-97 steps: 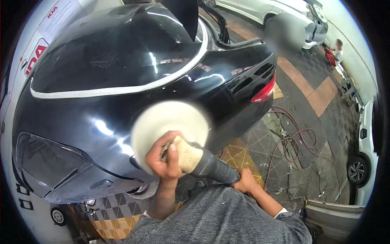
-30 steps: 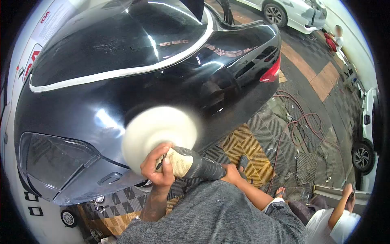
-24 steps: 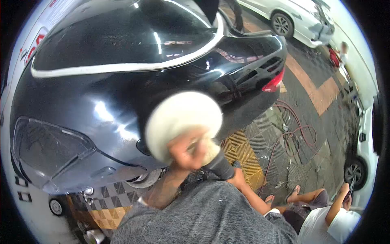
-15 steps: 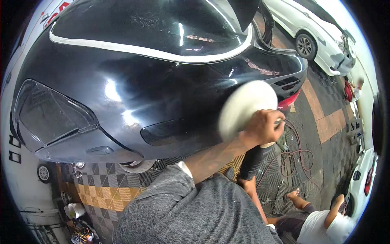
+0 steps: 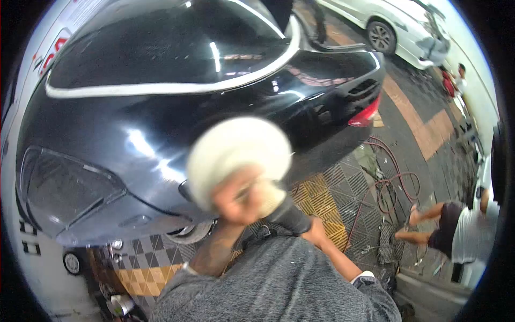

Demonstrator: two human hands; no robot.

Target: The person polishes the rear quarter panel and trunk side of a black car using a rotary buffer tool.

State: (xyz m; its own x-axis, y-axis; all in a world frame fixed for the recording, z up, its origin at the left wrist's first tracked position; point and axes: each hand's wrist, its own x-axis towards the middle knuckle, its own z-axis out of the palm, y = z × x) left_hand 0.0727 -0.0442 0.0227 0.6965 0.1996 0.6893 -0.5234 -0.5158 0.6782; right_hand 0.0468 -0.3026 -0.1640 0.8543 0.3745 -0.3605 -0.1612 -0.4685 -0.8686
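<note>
The left hand [image 5: 236,199] wraps its grip around the front of the polisher [image 5: 291,217], just behind the blurred white pad [image 5: 244,145], and the right hand [image 5: 314,232] has its grip closed around the black rear end, close to the grey shirt [image 5: 279,279]. The polisher slants across the black car's [image 5: 102,121] side, its pad over the panel below the white strip [image 5: 177,89]; I cannot tell whether it touches. Red hose [image 5: 396,185] loops on the floor [image 5: 317,206] to the right.
</note>
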